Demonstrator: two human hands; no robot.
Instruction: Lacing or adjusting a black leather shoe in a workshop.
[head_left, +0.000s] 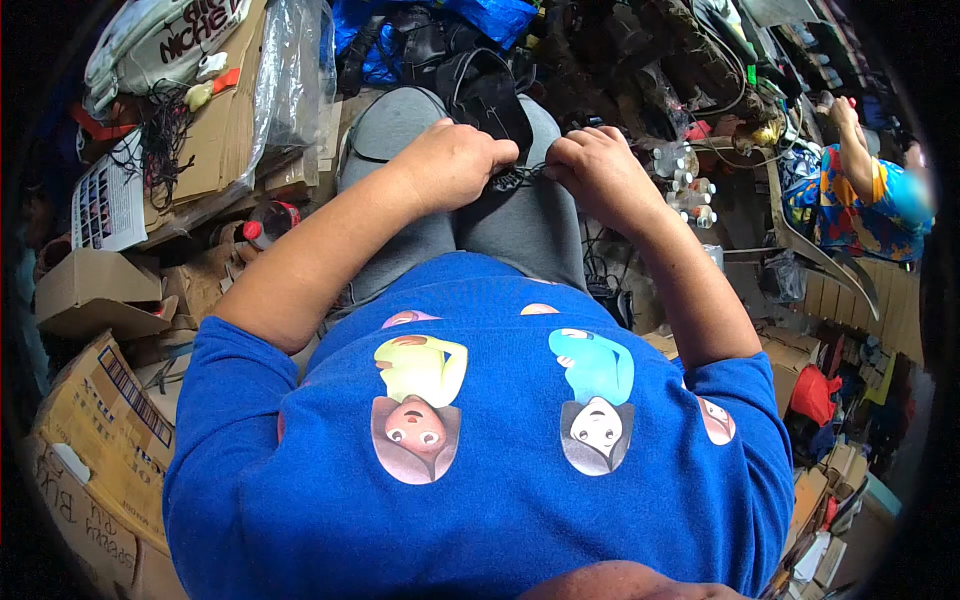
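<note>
A black shoe-like piece with a strap and a dark opening (495, 105) lies across my knees on grey trousers (510, 235). My left hand (455, 165) is closed at its left side, thumb and fingers pinched together. My right hand (597, 165) is pinched just to the right of it. Between the two hands runs a thin black cord (530, 174), its ends lost in my fingers. Below the left fingertips sits a small dark patterned part of the piece. The fingers hide exactly how the cord meets the piece.
Flattened cardboard under clear plastic (225, 110) lies to the left, near a red-capped bottle (268, 225) and an open carton (100, 290). Several clear bottles (690, 190) stand to the right. Farther right, another person in a colourful shirt (865, 205) raises an arm.
</note>
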